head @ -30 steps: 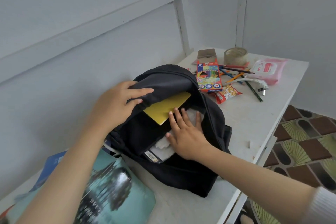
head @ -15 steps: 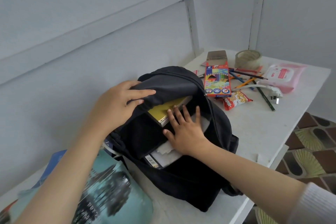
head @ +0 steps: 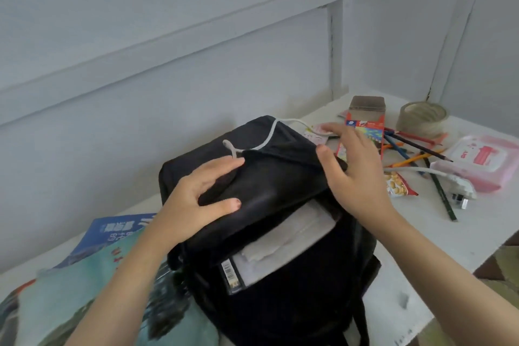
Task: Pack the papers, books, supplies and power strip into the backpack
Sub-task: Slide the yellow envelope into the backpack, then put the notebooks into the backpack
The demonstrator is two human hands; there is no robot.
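Backpack: the black backpack (head: 280, 303) lies in the middle of the tabletop (head: 407, 247), its mouth toward me.
Done: white papers (head: 283, 241), with a barcoded spine beside them, are inside the mouth under the flap (head: 275, 177).
Books: two books (head: 56, 284) are out on the tabletop at 8 o'clock from the backpack, partly under my left arm.
Strip: the strip (head: 317, 136) is outside, at 1 o'clock, just beside the top of the backpack. A white cord (head: 268, 137) runs over the flap, and the plug (head: 460, 198) is at 3 o'clock.
Supplies: pencil box (head: 362, 132), pencils (head: 415, 149), tape (head: 422, 118), wipes (head: 483, 160) and snack (head: 398, 188) lie at 2 to 3 o'clock, none packed.
Left hand (head: 202, 194): fingers spread, nearly straight, pressing on the flap.
Right hand (head: 356, 171): thumb on the flap edge, fingers stretched toward the strip. If they hold something, I cannot tell.
Progress: I judge it is early; only the papers look packed.
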